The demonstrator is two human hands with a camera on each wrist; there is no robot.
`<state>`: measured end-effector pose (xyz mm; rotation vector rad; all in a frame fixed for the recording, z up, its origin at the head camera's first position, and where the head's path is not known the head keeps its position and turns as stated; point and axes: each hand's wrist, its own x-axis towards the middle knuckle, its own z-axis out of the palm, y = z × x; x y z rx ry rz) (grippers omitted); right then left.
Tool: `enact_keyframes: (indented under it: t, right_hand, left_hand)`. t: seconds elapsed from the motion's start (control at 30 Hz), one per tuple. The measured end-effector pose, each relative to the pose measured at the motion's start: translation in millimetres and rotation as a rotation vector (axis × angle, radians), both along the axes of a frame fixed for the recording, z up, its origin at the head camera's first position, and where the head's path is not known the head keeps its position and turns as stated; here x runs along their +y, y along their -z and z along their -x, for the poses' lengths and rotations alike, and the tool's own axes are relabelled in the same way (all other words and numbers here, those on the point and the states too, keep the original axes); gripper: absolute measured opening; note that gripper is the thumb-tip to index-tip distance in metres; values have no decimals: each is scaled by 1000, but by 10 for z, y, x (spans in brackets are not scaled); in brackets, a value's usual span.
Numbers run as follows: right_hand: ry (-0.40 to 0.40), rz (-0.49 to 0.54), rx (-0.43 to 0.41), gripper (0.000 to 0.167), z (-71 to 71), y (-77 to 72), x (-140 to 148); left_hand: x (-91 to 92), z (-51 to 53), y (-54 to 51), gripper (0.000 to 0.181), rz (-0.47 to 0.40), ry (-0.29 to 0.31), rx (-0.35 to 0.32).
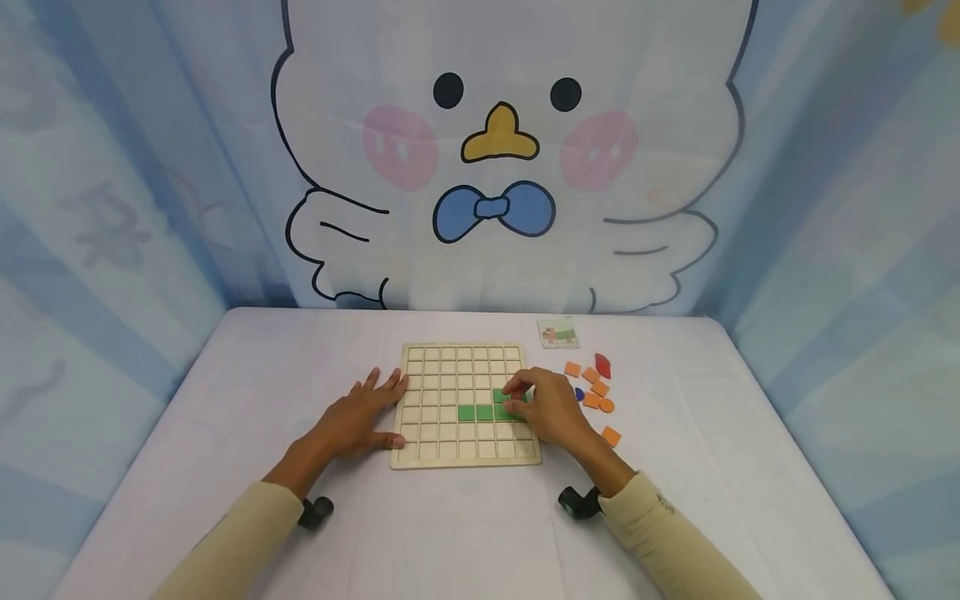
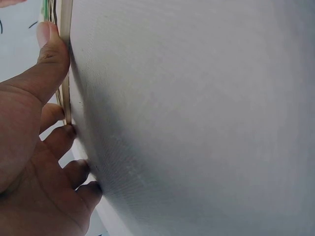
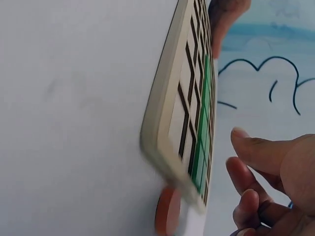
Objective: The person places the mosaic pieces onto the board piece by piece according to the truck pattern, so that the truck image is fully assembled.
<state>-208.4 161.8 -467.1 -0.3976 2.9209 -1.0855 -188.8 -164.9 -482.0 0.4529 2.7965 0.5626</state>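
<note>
A pale wooden grid board [image 1: 435, 450] lies on the table, with several green square tiles [image 1: 467, 412] in its cells toward the right. My left hand [image 1: 358, 421] rests at the board's left edge, fingers spread and the thumb touching the rim. My right hand [image 1: 553, 408] hovers over the right side of the board, above the green tiles, partly covering them. Its thumb and index finger are bent toward each other; in the right wrist view a gap shows between the right hand's fingertips [image 3: 239, 132], and no piece is visible there.
Right of the board lie several orange pieces [image 1: 591, 401], a red curved piece [image 1: 603, 365] and a blue piece [image 1: 579, 393] partly behind the right hand. A small picture card [image 1: 558, 332] sits behind them. A printed curtain [image 1: 495, 275] hangs beyond the white table [image 1: 300, 350].
</note>
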Motion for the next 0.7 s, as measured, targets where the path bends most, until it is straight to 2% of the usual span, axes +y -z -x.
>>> enact_keyframes:
  t: [0.33, 0.5, 0.7]
  right_hand:
    - [61, -74, -25, 18, -97, -6, 481]
    - [96, -148, -64, 21, -140, 1, 601]
    - [111, -190, -123, 17, -161, 25, 659]
  left_hand:
    - [-3, 3, -1, 105, 3, 3, 1]
    - [-3, 4, -1, 105, 2, 3, -1]
    - [-2, 4, 0, 105, 1, 1, -2]
